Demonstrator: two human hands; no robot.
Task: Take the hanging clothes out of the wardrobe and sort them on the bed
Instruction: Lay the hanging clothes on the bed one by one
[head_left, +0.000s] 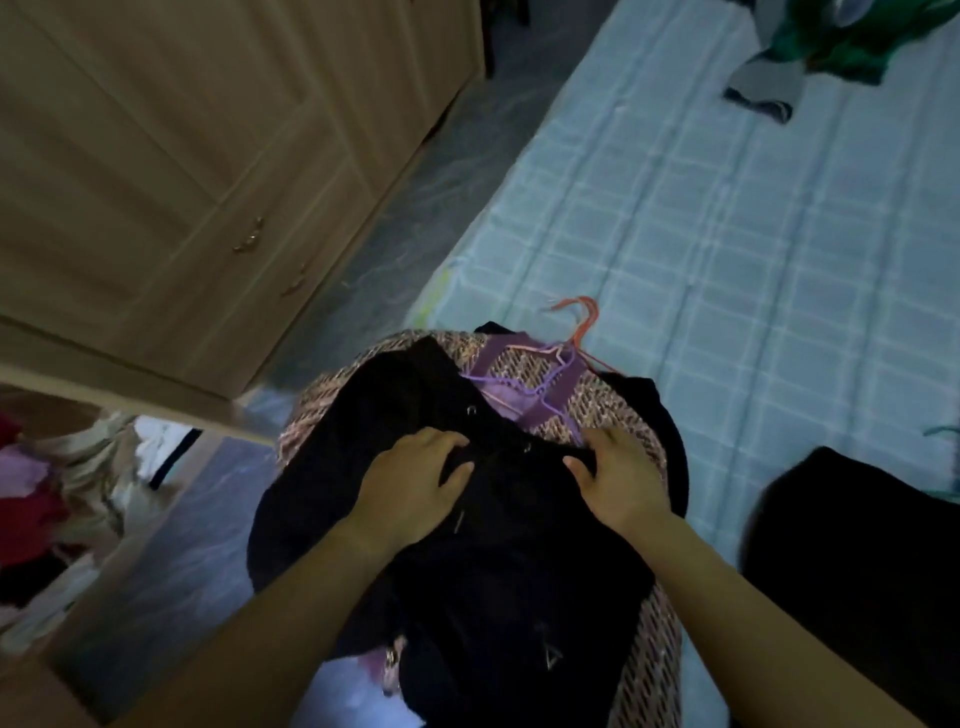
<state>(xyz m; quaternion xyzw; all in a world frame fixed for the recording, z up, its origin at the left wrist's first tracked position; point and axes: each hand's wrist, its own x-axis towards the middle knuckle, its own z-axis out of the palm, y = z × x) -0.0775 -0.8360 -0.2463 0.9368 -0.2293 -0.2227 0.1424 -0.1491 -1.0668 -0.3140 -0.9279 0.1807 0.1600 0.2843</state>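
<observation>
A bundle of clothes on hangers hangs in front of me over the bed's near edge. On top is a black garment (483, 561) with small metal rings. Under it lies a pink patterned garment (613, 410) with purple trim. Orange and purple wire hangers (571, 338) stick out at the top of the bundle. My left hand (415, 483) grips the black fabric near its middle. My right hand (623, 478) holds the bundle's right side, fingers on the black cloth. The bed (727, 234) has a pale blue checked sheet.
A wooden wardrobe (182, 156) with closed doors stands at left; its open section (47, 493) at lower left shows red, pink and beige clothes. Green and grey clothes (831, 47) lie at the bed's far end. A black garment (857, 561) lies at right.
</observation>
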